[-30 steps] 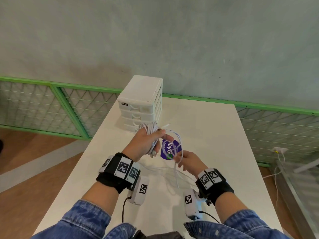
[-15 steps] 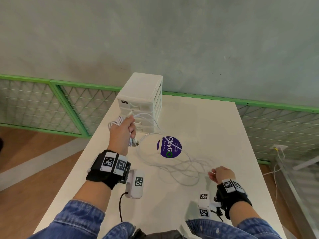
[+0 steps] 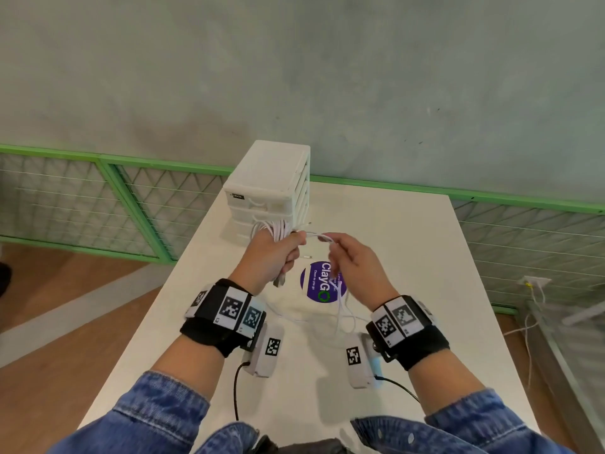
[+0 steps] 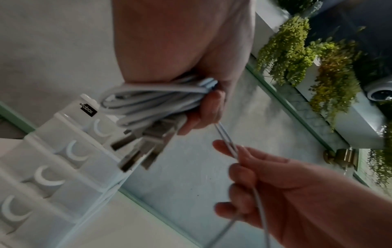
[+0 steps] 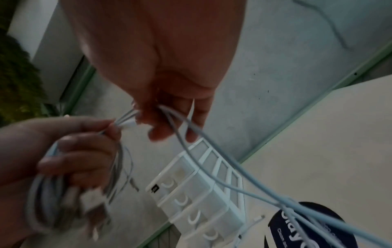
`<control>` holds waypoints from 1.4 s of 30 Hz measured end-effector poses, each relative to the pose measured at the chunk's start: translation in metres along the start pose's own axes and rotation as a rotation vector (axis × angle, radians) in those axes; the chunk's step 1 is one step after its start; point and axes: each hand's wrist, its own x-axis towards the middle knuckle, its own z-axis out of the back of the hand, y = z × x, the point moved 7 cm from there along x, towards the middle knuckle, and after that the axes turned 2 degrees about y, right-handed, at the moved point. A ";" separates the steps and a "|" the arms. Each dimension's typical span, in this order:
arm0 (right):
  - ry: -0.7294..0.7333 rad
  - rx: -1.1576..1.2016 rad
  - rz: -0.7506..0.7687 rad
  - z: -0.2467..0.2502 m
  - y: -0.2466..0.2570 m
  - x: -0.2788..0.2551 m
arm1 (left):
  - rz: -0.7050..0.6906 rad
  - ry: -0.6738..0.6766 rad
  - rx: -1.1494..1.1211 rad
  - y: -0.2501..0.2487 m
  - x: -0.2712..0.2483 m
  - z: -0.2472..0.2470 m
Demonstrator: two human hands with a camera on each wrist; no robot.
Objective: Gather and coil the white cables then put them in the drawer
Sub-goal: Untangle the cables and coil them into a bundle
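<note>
My left hand (image 3: 278, 257) grips a coiled bundle of white cables (image 4: 152, 100), raised in front of the white drawer unit (image 3: 271, 188); several USB plugs (image 4: 144, 147) hang below the fist. My right hand (image 3: 350, 263) pinches the loose cable strands (image 5: 203, 151) close beside the left hand. From there the strands trail down to the table (image 3: 409, 244) over a purple round sticker (image 3: 319, 285). In the right wrist view the left hand (image 5: 70, 151) and its coil look blurred. All the drawers appear closed.
The drawer unit stands at the table's far left, by a green-framed mesh railing (image 3: 108, 204) and a grey wall. Loose cable loops (image 3: 343, 316) lie between my wrists. A small plug end (image 3: 306, 256) rests on the table near the sticker.
My left hand has come back from the left to the middle with the coil. My right hand has risen from the table's near right and brought the strands up to the left hand.
</note>
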 end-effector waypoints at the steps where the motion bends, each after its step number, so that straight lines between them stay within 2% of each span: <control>1: -0.057 0.026 0.008 0.008 0.001 0.001 | 0.010 0.044 0.063 0.000 -0.003 -0.001; 5: -0.172 -0.024 0.134 0.025 0.016 0.007 | 0.106 0.311 0.155 0.008 -0.018 -0.023; 7: -0.199 0.011 0.174 0.028 0.022 0.011 | 0.135 0.418 0.106 0.006 -0.026 -0.035; 9: -0.171 0.035 0.150 0.025 0.014 0.015 | 0.112 0.462 -0.023 -0.003 -0.031 -0.041; 12: -0.068 0.111 0.065 0.005 -0.008 0.010 | 0.017 0.463 -0.248 -0.022 -0.026 -0.043; 17: -0.004 0.177 -0.026 -0.021 -0.026 -0.005 | -0.061 0.443 -0.560 -0.045 -0.020 -0.048; 19: 0.060 0.068 -0.072 -0.030 -0.038 -0.007 | -0.112 0.410 -0.694 -0.057 -0.018 -0.048; 22: 0.299 -0.133 -0.156 -0.054 -0.063 -0.016 | -0.211 0.361 -0.830 -0.078 -0.012 -0.042; 25: 0.448 -0.189 -0.215 -0.071 -0.079 -0.033 | -0.253 0.197 -0.867 -0.095 -0.001 -0.028; 27: 0.460 -0.182 -0.192 -0.068 -0.073 -0.037 | -0.315 0.057 -0.745 -0.096 0.008 -0.015; 29: 0.451 -0.178 -0.155 -0.059 -0.062 -0.034 | -0.451 -0.108 -0.316 -0.094 0.010 0.000; 31: 0.402 -0.181 -0.094 -0.046 -0.049 -0.026 | -0.537 -0.188 0.140 -0.086 0.013 0.007; 33: 0.328 -0.167 -0.018 -0.035 -0.034 -0.017 | -0.489 -0.138 0.451 -0.073 0.017 0.007; 36: 0.228 -0.111 0.093 -0.026 -0.010 -0.006 | -0.278 0.085 0.733 -0.042 0.021 -0.003; 38: 0.179 -0.115 0.140 -0.018 0.000 -0.001 | -0.179 0.228 0.716 -0.028 0.015 -0.012; 40: 0.147 -0.136 0.156 -0.009 0.003 0.002 | -0.161 0.352 0.629 -0.024 0.006 -0.022; 42: 0.127 -0.201 0.144 0.000 -0.001 0.005 | -0.172 0.368 0.638 -0.024 0.002 -0.026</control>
